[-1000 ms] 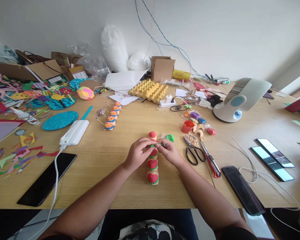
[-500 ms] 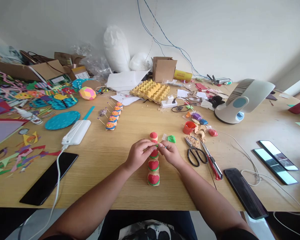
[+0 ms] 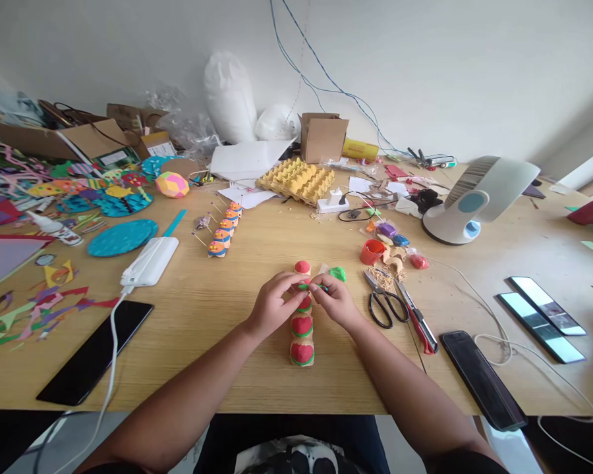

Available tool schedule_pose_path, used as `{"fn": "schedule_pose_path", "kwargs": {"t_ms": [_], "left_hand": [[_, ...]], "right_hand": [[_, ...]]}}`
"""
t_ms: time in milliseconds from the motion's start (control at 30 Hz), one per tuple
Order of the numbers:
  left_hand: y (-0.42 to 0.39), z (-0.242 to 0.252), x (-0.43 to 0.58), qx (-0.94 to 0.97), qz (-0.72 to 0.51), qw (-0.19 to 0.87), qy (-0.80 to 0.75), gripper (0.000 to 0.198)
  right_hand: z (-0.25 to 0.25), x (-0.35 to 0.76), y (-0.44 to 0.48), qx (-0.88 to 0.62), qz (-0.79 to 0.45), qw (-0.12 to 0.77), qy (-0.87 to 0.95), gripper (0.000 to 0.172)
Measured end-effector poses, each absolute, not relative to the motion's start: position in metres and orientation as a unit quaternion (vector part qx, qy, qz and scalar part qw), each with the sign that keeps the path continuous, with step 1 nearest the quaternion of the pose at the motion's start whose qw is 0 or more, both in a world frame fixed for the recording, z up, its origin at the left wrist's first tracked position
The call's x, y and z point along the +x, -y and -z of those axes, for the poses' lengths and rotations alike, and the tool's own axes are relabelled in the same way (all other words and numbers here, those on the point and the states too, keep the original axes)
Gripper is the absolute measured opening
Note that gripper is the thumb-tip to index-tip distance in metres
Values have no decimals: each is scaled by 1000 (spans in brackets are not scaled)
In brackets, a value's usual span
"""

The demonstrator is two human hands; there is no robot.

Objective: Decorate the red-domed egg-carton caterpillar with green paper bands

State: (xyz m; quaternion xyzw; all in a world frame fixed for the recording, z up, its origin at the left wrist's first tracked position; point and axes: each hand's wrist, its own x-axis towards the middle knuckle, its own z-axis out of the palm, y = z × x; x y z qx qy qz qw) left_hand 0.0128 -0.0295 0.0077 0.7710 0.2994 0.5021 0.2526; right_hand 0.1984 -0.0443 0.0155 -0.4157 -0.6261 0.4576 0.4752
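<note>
A row of egg-carton cups (image 3: 302,353) with red tops and green edging lies lengthwise before me. Over its upper part, my left hand (image 3: 279,299) and my right hand (image 3: 332,299) meet with fingertips pinched on a thin strip of green clay (image 3: 304,286). The hands hide part of the row beneath them. Just beyond my right hand sits a lump of green clay (image 3: 337,273) beside a clear wrapper.
Scissors (image 3: 388,299) and a red cutter (image 3: 418,318) lie to the right, near a red cup (image 3: 373,251) and phones. A white power bank (image 3: 151,261), a decorated orange-and-blue carton strip (image 3: 223,235) and paper scraps are on the left.
More of the green strip shows between my fingertips, which have parted slightly. The view has shifted a little; the objects on the table stay in place.
</note>
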Motion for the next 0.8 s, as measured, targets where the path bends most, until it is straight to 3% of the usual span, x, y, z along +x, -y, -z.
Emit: {"fn": "schedule_pose_path", "kwargs": {"t_ms": [333, 800], "left_hand": [[30, -14, 13, 782, -500, 223, -298, 15], [30, -13, 11, 778, -504, 212, -309, 15]], "right_hand": [[-9, 201, 42, -427, -413, 445, 671, 54], [-16, 198, 46, -420, -443, 466, 640, 41]]}}
